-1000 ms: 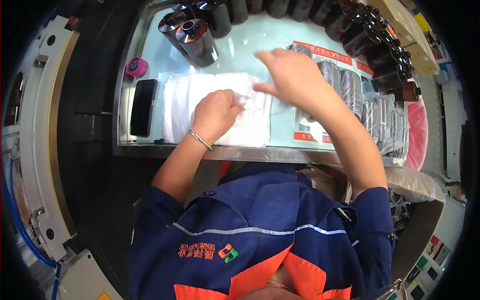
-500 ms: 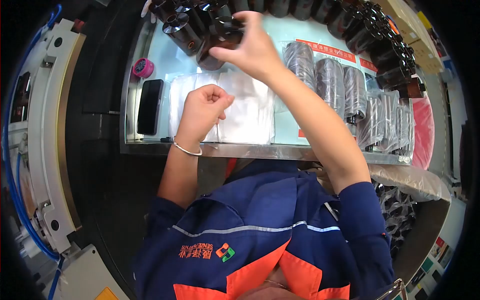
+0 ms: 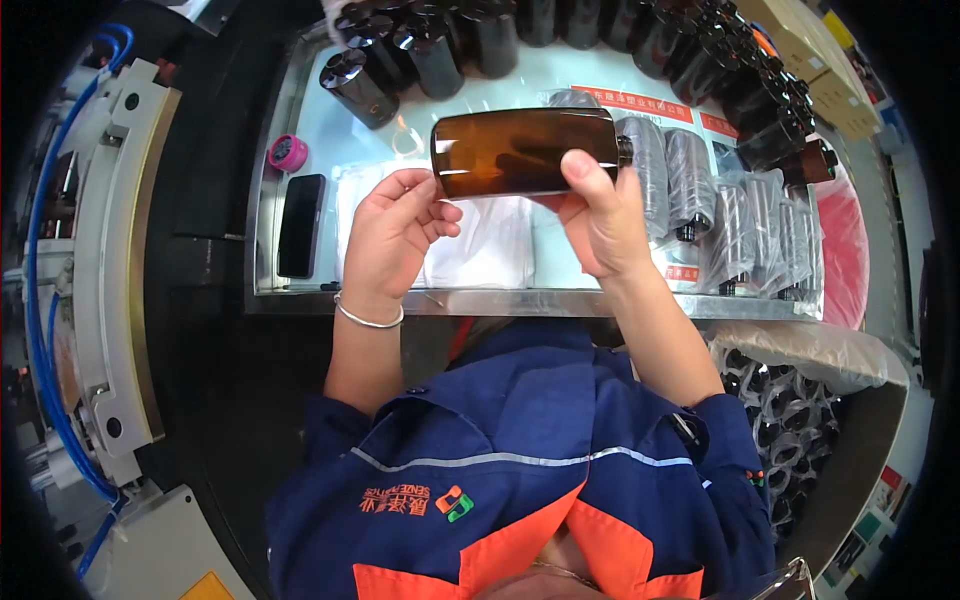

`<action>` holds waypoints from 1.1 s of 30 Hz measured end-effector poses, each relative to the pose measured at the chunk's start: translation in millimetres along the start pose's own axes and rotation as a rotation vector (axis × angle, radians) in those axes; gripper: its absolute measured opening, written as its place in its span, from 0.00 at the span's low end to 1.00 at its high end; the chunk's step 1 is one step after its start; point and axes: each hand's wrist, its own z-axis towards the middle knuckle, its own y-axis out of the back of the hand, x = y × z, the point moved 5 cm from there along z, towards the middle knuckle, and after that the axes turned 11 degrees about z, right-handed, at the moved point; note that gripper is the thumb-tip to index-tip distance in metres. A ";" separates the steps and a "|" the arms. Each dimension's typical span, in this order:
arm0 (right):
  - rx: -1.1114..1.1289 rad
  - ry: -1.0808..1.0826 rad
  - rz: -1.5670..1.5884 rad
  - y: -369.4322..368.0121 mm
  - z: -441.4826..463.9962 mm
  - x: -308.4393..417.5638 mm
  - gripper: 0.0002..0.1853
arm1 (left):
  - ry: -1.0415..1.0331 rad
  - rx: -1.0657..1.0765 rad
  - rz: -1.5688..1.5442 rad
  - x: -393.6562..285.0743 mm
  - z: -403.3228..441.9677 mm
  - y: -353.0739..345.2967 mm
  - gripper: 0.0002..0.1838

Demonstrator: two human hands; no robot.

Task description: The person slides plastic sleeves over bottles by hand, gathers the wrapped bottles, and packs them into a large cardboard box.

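Note:
A flat-sided amber bottle [image 3: 520,152] lies sideways in the air above the table, its neck to the right. My right hand [image 3: 603,215] grips it near the shoulder, thumb on the front face and fingers behind. At the other end, my left hand [image 3: 405,215] is closed, with thumb and forefinger pinched at the lower corner of the bottle's base and the other fingers curled. A bracelet [image 3: 370,315] circles the left wrist. Beneath the hands lies a stack of clear plastic bags [image 3: 485,245].
Dark bottles [image 3: 360,90] stand along the table's back and right side. Several bagged bottles [image 3: 690,180] lie at the right. A phone [image 3: 301,225] and a pink round container [image 3: 288,153] sit at the left. A carton of bottles [image 3: 790,420] stands at lower right.
My right hand has come back from the standing bottles, bringing the amber bottle toward me and turning it sideways. My left hand now meets its base.

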 end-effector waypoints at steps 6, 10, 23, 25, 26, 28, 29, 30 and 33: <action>0.286 0.451 -0.838 -12.9 -15.1 29.3 0.39 | 0.027 0.395 -0.209 -3.8 4.3 2.8 0.05; 0.469 0.602 -1.276 -42.6 -28.7 27.6 0.39 | -0.018 0.394 0.068 -18.4 -4.1 -2.1 0.04; 0.420 0.705 -1.774 -16.9 50.4 -7.3 0.34 | -0.183 -0.092 0.437 -26.0 21.7 -3.0 0.08; 0.540 0.768 -2.254 -5.4 50.8 -15.5 0.32 | -0.114 -0.133 1.111 -2.3 30.5 4.4 0.13; 0.547 0.755 -2.256 -1.4 51.7 -12.2 0.32 | -0.104 -0.132 1.105 4.5 30.4 4.8 0.13; 0.614 0.549 -2.169 1.1 59.0 -5.1 0.31 | -0.125 0.047 1.514 18.8 26.9 -6.4 0.17; 0.534 0.435 -2.008 -11.8 72.5 7.0 0.31 | -0.158 0.064 1.550 20.7 25.5 -8.7 0.17; 0.369 0.535 -1.872 -22.6 84.7 22.3 0.32 | -0.153 0.064 1.546 24.5 27.5 -5.4 0.17; 0.069 0.571 -2.023 -59.1 109.4 41.7 0.28 | -0.234 0.060 1.533 37.1 33.5 7.9 0.12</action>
